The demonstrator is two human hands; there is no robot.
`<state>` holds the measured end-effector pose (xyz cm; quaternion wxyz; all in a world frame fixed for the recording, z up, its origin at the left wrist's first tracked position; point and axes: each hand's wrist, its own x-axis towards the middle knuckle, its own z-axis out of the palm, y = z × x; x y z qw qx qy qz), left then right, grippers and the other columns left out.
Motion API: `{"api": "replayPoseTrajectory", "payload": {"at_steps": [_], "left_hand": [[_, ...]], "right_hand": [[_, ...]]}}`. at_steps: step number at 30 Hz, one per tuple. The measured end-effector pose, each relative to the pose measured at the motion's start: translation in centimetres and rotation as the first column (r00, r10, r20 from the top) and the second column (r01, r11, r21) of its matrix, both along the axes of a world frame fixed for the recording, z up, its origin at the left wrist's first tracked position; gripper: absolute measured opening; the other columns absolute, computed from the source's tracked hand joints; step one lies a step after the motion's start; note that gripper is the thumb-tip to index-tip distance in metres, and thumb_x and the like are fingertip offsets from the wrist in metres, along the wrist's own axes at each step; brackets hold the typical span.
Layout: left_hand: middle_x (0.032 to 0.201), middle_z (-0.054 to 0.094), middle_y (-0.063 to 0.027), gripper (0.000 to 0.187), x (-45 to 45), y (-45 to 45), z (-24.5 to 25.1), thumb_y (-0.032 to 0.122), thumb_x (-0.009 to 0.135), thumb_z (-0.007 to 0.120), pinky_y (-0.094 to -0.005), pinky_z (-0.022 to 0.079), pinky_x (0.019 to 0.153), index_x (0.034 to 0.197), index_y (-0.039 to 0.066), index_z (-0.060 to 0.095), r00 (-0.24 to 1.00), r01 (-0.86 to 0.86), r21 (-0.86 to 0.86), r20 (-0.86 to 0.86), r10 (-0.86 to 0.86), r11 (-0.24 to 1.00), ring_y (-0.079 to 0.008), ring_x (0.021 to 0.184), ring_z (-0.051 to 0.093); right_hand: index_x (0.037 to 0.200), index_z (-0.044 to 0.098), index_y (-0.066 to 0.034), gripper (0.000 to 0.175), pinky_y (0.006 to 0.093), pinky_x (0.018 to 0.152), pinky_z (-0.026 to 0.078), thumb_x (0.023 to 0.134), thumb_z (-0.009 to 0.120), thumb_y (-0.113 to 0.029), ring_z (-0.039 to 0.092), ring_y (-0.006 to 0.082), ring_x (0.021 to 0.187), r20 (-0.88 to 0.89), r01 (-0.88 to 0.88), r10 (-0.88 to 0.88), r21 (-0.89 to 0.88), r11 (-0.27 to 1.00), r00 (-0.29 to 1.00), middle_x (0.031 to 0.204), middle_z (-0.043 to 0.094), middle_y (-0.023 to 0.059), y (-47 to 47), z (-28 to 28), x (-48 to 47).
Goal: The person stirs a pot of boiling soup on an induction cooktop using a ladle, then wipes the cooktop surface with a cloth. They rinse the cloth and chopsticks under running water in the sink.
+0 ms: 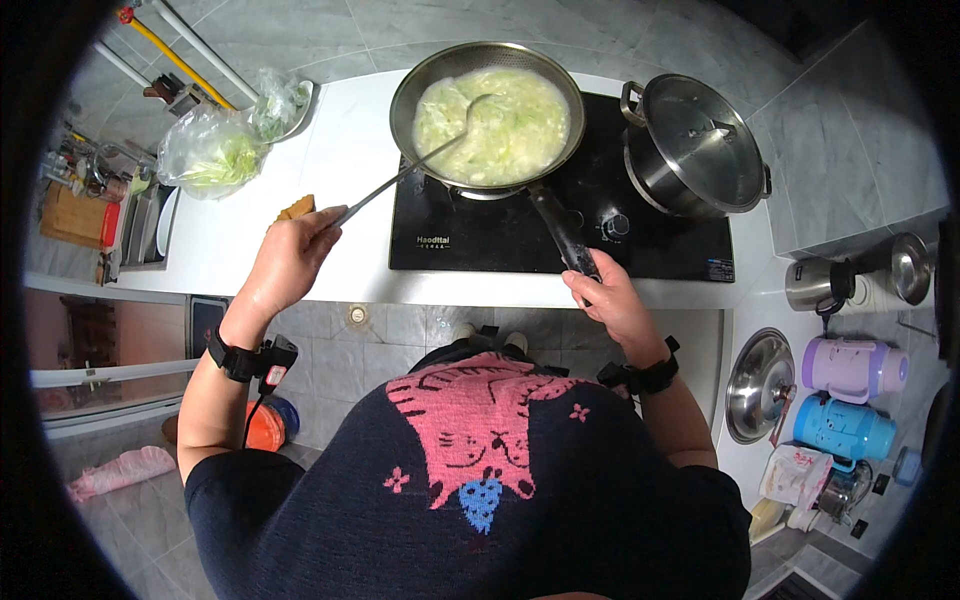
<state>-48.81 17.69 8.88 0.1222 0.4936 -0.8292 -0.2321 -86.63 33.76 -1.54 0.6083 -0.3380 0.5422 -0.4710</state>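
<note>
My left hand (289,259) grips the thin metal handle of a ladle (401,174). The ladle's bowl end dips into a pale, cloudy soup with light green shreds (517,131). That soup fills much of a deep wok (403,112), which stands on the left burner of a black glass gas hob (480,240). Around the wok's black handle (555,221) my right hand (611,296) is closed, near its end. A brown ridged piece (298,208) shows just beyond my left hand; what it is I cannot tell.
On the right burner stands a lidded steel pot (697,150). Bagged greens (214,154) lie on the white counter (337,112) at left, before the sink (146,225). Along the right counter are a steel lid (757,386), a purple flask (847,367) and a blue flask (840,427).
</note>
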Motion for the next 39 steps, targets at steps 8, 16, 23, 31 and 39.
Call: {"api": "replayPoseTrajectory", "payload": {"at_steps": [8,16,23,31,39], "left_hand": [[0.077,0.055,0.0018,0.031,-0.8,0.1,1.2,0.015,0.101,0.059,-0.0240,0.043,0.063,0.126,-0.003,0.065,0.982,-0.057,0.424,-0.140,0.128,0.904,-0.0073,0.068,0.047],[0.071,0.046,0.0081,0.032,0.0,1.8,2.7,0.015,0.102,0.059,-0.0193,0.032,0.054,0.128,-0.003,0.065,0.939,-0.072,0.625,-0.221,0.264,0.777,-0.0020,0.062,0.037],[0.078,0.060,0.0035,0.032,1.0,2.4,1.6,0.015,0.101,0.060,-0.0225,0.044,0.065,0.128,-0.002,0.064,0.954,-0.073,0.487,-0.220,0.203,0.870,-0.0060,0.070,0.049],[0.091,0.071,-0.0204,0.026,1.5,2.5,5.6,0.008,0.092,0.065,-0.0390,0.055,0.071,0.118,0.006,0.071,0.979,0.116,-0.207,0.187,-0.077,0.971,-0.0360,0.079,0.069],[0.099,0.074,-0.0189,0.032,3.1,-0.3,8.3,0.009,0.095,0.064,-0.0321,0.054,0.075,0.126,-0.001,0.066,0.997,0.007,0.148,0.077,-0.018,0.989,-0.0181,0.082,0.069]], "right_hand": [[0.104,0.055,-0.0086,0.014,0.0188,0.043,0.023,0.097,0.065,-0.015,0.036,0.0006,0.051,0.007,0.008,-0.008,0.007,1.000,1.000,0.067,0.049,-0.0049,0.1,0.2,0.0],[0.112,0.056,-0.0064,0.018,0.0191,0.043,0.023,0.097,0.063,-0.014,0.035,0.0009,0.050,-0.026,0.038,-0.037,0.027,0.999,0.999,0.067,0.050,-0.0041,0.1,0.5,0.4],[0.119,0.056,-0.0045,0.024,0.0189,0.043,0.023,0.097,0.063,-0.013,0.036,0.0009,0.050,-0.041,0.034,-0.031,0.059,0.998,0.999,0.068,0.052,-0.0032,0.0,0.4,0.3],[0.120,0.056,-0.0037,0.026,0.0189,0.043,0.024,0.097,0.063,-0.013,0.036,0.0011,0.050,-0.073,0.031,-0.025,0.087,0.996,0.997,0.069,0.052,-0.0029,0.1,0.5,0.1],[0.109,0.058,-0.0056,0.018,0.0203,0.048,0.029,0.097,0.064,-0.017,0.040,0.0022,0.055,-0.101,0.017,-0.008,0.090,0.996,0.995,0.069,0.051,-0.0049,0.1,0.8,0.1]]}}
